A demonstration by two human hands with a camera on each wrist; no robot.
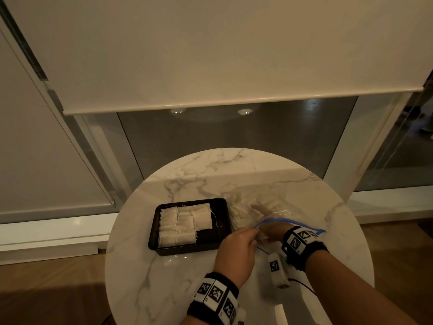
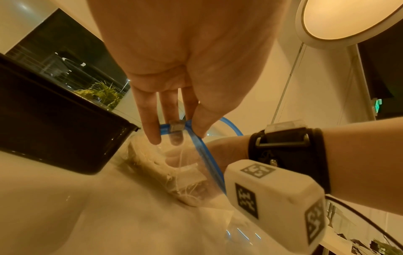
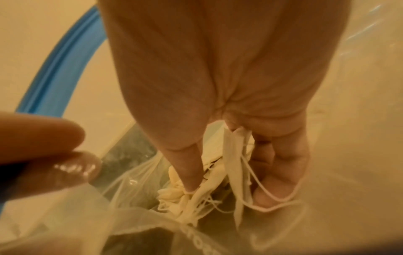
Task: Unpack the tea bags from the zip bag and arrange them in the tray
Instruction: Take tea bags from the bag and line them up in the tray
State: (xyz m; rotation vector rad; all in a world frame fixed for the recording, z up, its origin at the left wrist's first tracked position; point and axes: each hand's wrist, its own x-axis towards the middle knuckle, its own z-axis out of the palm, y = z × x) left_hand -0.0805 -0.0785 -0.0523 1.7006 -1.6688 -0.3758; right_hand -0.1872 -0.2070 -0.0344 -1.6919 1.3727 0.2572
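A black tray (image 1: 220, 213) on the round marble table (image 1: 187, 184) holds several white tea bags (image 1: 182, 224) laid in rows. To its right lies the clear zip bag (image 1: 283, 202) with a blue zip (image 2: 209, 151). My left hand (image 1: 253, 233) pinches the zip at its slider (image 2: 176, 127) and holds the mouth apart. My right hand (image 1: 262, 212) is inside the bag up to the wrist. There its fingers (image 3: 187, 172) grip a tea bag (image 3: 235, 155) with a trailing string, amid more loose tea bags (image 3: 174, 195).
A white marker module (image 1: 277, 268) and a thin cable hang from my right wristband over the table's near right. The tray's right part is bare. Behind the table are a glass window and a half-lowered roller blind (image 1: 210, 55); wooden floor lies around it.
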